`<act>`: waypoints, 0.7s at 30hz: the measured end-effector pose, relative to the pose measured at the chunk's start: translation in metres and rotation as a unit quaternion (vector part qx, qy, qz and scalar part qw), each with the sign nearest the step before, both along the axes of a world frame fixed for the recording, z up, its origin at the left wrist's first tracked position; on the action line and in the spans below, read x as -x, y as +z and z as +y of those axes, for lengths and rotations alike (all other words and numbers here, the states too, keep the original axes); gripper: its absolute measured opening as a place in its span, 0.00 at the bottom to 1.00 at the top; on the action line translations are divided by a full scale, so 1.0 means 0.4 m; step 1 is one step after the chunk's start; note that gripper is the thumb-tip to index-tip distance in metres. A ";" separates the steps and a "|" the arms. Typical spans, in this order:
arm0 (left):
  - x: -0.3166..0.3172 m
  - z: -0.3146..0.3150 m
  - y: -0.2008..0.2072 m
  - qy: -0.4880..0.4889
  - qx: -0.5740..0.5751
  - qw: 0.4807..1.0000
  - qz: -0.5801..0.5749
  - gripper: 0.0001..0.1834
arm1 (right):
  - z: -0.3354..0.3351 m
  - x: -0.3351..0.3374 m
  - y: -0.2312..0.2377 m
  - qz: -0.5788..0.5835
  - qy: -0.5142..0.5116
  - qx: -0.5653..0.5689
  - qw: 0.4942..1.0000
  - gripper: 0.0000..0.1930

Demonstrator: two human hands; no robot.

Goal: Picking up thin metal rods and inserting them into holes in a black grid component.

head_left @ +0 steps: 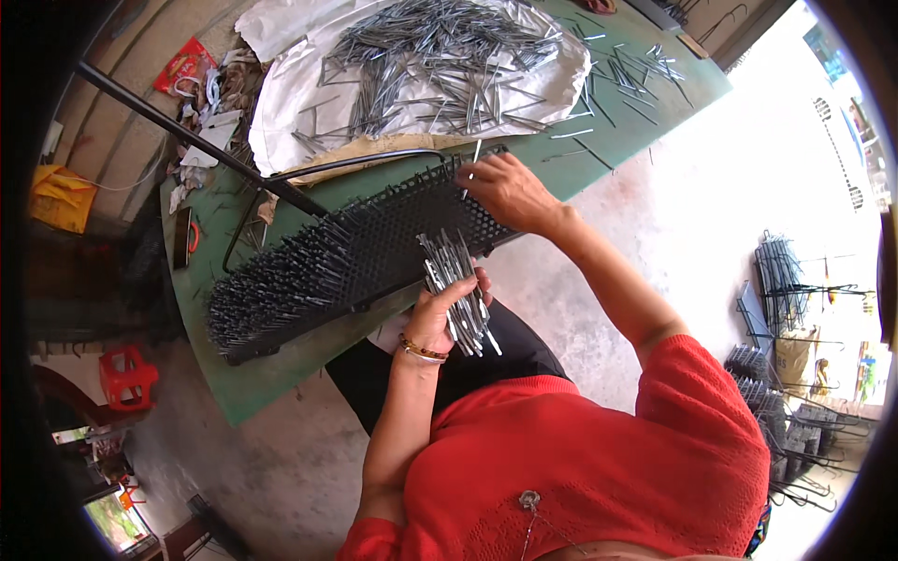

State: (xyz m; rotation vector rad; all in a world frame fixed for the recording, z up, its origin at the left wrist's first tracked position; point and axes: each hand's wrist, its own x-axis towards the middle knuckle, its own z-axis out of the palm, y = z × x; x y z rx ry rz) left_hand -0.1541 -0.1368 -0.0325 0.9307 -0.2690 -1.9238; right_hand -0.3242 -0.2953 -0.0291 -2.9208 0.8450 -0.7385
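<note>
A bundle of thin silvery metal rods (447, 256) lies in my left hand (434, 316), which is closed around it just in front of a long black perforated rack (398, 229). At the rack's right end, my right hand (514, 194) pinches a single metal rod (478, 150), held roughly upright over the holes. Whether its lower tip sits in a hole, I cannot tell. Many dark rods (271, 294) stand packed in the left part of the rack, and a row of them runs along its far edge. Bare holes show in the middle and right.
A large pile of loose rods (440, 47) rests on white sheeting (281, 103) behind the rack. More rods are scattered on the green table (224, 379). A black metal bar (168, 122) crosses at left. A red stool (128, 379) and stacked wire racks (778, 280) stand on the floor.
</note>
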 end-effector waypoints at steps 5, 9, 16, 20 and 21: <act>0.009 0.002 -0.020 0.011 -0.018 1.000 0.016 0.16 | 0.006 0.029 -0.031 0.015 0.026 -0.013 0.999 0.10; 0.019 -0.002 0.003 0.000 0.012 1.000 0.001 0.16 | 0.003 0.039 -0.007 0.041 0.062 0.016 0.997 0.08; 0.018 -0.011 -0.009 -0.005 -0.010 1.000 -0.029 0.14 | -0.018 -0.005 0.055 -0.331 -0.118 -0.219 0.910 0.10; 0.017 -0.010 -0.016 -0.017 0.006 1.000 -0.021 0.14 | -0.072 -0.027 0.024 -0.416 -0.131 -0.240 0.867 0.17; 0.016 -0.007 -0.020 -0.017 0.005 1.000 -0.022 0.14 | -0.079 -0.030 0.018 -0.416 -0.131 -0.241 0.867 0.17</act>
